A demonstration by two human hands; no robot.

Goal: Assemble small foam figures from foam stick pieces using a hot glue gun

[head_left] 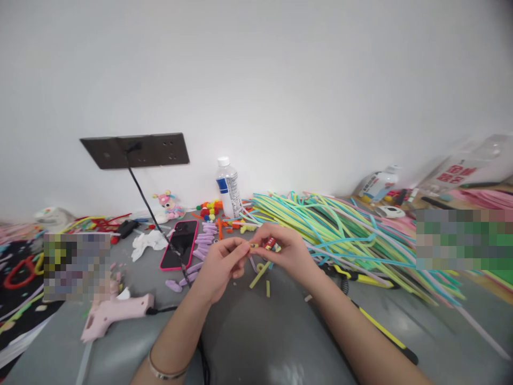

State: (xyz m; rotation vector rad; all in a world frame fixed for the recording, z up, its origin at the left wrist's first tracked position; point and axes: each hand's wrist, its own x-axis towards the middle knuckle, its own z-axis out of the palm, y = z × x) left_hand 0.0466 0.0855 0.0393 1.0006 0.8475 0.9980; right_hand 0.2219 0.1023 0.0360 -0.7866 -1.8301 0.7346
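My left hand (pixel 226 264) and my right hand (pixel 288 251) meet above the grey table, fingertips almost touching. A small red piece with pale markings (pixel 271 244) shows in my right hand, whose thumb and fingers are closed around it. Between the two sets of fingertips is a tiny yellowish bit (pixel 253 246). The fingers of my left hand are pinched at that spot; what they grip is mostly hidden. Below the hands lie short yellow-green pipe cleaner pieces (pixel 259 275). Beside my left hand are several short lilac pieces (pixel 206 235).
A pink-edged phone (pixel 179 246), a crumpled tissue (pixel 147 243) and a pink glue gun (pixel 116 315) lie left. Behind stands a bottle (pixel 228 192). Long pipe cleaners (pixel 332 224) spread right, near yellow-black pliers (pixel 364 277). A black cable (pixel 146 200) hangs from the wall socket (pixel 160 151).
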